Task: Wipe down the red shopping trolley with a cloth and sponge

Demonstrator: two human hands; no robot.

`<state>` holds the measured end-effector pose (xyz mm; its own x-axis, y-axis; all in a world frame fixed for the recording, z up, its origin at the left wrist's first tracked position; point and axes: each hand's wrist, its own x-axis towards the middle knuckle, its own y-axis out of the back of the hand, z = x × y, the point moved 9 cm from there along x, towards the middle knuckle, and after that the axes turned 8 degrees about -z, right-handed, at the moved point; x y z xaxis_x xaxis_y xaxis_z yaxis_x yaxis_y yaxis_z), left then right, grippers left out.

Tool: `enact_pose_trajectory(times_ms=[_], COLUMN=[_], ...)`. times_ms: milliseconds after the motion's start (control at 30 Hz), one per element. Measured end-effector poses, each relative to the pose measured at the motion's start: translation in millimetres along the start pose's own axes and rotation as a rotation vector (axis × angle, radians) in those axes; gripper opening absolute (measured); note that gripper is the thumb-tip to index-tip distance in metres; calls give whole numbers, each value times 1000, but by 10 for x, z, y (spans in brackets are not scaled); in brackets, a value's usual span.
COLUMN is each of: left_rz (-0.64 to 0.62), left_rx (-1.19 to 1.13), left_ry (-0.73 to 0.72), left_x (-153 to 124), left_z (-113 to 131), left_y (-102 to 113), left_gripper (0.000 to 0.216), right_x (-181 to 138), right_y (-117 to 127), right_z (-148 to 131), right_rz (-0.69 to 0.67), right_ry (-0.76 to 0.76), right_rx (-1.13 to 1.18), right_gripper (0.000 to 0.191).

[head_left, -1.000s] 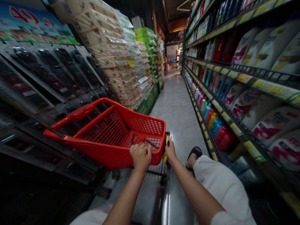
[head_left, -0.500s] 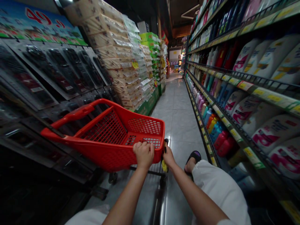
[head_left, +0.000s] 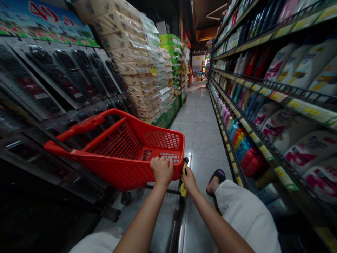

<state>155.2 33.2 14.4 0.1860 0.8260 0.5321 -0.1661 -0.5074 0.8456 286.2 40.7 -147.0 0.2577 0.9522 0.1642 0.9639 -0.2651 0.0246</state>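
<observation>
A red plastic shopping cart (head_left: 113, 175) with a lattice basket stands at the left of the aisle, its handle pointing away to the left. My left hand (head_left: 162, 169) is closed over the rim on the near side, close to the front corner. Just right of that corner my right hand (head_left: 190, 178) is closed round a small yellow-and-black thing (head_left: 183, 189), whose lower end hangs below the fingers. Its exact kind is not clear, and my fingers hide part of it. The inside of the basket shows only its red grid.
Shelves of shampoo bottles (head_left: 297, 151) line the right side. Stacked wrapped packs (head_left: 134, 66) and hanging packaged goods (head_left: 65, 73) stand on the left. Grey floor tiles (head_left: 200, 112) run down the aisle. My foot in a black slipper (head_left: 217, 177) is at the right.
The cart and my left hand have shifted very slightly. My right hand has turned a little and moved lower, showing more of the yellow-and-black thing.
</observation>
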Motion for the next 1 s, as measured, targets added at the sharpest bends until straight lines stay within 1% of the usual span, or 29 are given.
enact_pose_trajectory(times_ms=[33,100,200,300,400,500,567,633,667,700,767,867,933,1000], left_rz=[-3,-4,12,9,-11,-21,-17,-15,-15,-15,-12,-9,-28,-69], left_rx=[4,7,-1,-29,-59,-66,-60,-51,-46,-42,-35,-22,-15,-15], left_ry=[-3,-10,-17,-20,-33,-50,-57,-56,-50,-41,-23,13,39,41], left_x=[-5,-14,-29,-63,-128,-202,-235,-244,-237,-224,-182,-108,-69,-44], left_z=[-5,-8,-7,-21,-53,-96,-122,-141,-147,-150,-139,-90,-50,-15], left_y=[-4,-6,13,46,98,153,174,164,148,127,74,-4,-42,-47], left_gripper=[39,39,40,40,40,39,38,38,37,37,39,40,40,41], right_x=[-62,-155,-234,-171,131,609,896,1058,1080,1060,900,451,150,-30], right_y=[31,130,167,133,151,186,170,126,103,85,61,22,17,49], right_z=[-59,-301,-677,-816,-871,-931,-959,-972,-968,-956,-916,-897,-933,-1004], right_rz=[-9,-13,-87,-157,-166,-168,-193,-220,-226,-224,-212,-224,-248,-261], right_ry=[29,136,271,293,291,269,252,246,241,229,197,192,210,217], right_rx=[-6,-82,-329,-560,-668,-685,-693,-700,-703,-708,-725,-753,-782,-842], right_gripper=[75,76,84,90,89,77,71,69,68,69,71,75,78,79])
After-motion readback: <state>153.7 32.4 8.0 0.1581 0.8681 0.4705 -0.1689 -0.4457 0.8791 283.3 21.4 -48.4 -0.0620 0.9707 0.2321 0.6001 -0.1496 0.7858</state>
